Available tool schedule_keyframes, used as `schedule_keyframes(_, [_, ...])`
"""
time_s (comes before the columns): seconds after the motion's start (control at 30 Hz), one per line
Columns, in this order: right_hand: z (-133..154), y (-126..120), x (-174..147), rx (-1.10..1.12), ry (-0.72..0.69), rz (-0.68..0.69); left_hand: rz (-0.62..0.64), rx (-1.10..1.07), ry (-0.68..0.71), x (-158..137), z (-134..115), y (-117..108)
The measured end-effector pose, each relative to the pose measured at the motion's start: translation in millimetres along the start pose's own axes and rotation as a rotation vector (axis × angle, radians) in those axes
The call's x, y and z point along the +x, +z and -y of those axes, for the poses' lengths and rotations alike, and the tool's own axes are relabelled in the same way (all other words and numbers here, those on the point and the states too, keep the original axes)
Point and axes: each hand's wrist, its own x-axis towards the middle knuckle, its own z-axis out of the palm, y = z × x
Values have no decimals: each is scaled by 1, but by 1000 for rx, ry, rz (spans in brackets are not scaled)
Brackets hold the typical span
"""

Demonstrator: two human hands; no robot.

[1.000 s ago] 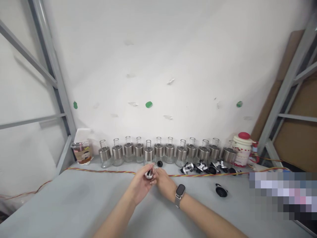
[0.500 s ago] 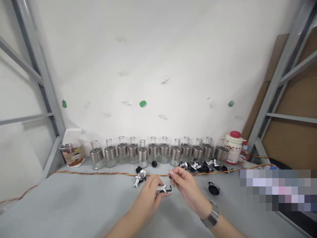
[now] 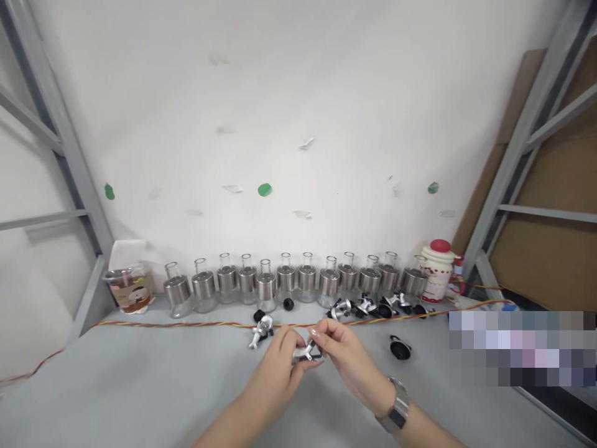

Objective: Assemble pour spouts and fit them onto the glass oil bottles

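Observation:
My left hand (image 3: 280, 359) is closed round a silver pour spout (image 3: 301, 354) with a thin black lever at its right end. My right hand (image 3: 342, 348) pinches a small black piece (image 3: 313, 343) between thumb and fingertips, against the spout's upper end. Fingers partly hide both parts, so I cannot tell whether they are joined. Just left of my hands lies another silver-and-black spout (image 3: 261, 330) with a black cap (image 3: 259, 315) behind it. A round black stopper (image 3: 400, 348) rests on the table to the right of my right hand.
Several glass bottles with steel collars (image 3: 203, 283) line the wall. More silver-and-black spouts (image 3: 366, 305) and a round black cap (image 3: 288, 303) lie before them. A twisted red-yellow wire (image 3: 163, 324) crosses the table. A plastic cup (image 3: 133, 295) and a red-lidded jar (image 3: 436, 277) stand at the ends.
My right hand has moved left to my left hand, bringing the small black piece from beside the spout up against its end. The view has shifted slightly.

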Motion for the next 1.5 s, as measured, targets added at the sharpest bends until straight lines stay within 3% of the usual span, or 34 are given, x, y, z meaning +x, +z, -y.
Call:
schedule_keyframes(0.27, [10,5,-2,-119,6,-52,4,109,13,-2,1,0])
schedule_keyframes(0.47, [-1,8,-4,-136,-20,-156,-18,157,30,-3,0,2])
schedule_keyframes(0.63, [-7,7,-4,-146,-22,-153,-33,154,45,-4,-1,3])
schedule_keyframes(0.83, [-7,10,-12,-399,-258,-219,-68,150,15,-3,1,6])
schedule_keyframes(1.07, [-8,14,-24,-550,-401,-145,-71,124,-6,-5,1,6])
schedule_keyframes(1.4, [-7,13,-21,-563,-334,-53,-124,122,-59,-1,9,3])
schedule_keyframes(1.5, [-5,11,-18,-484,-303,-124,-170,104,-122,2,2,-3])
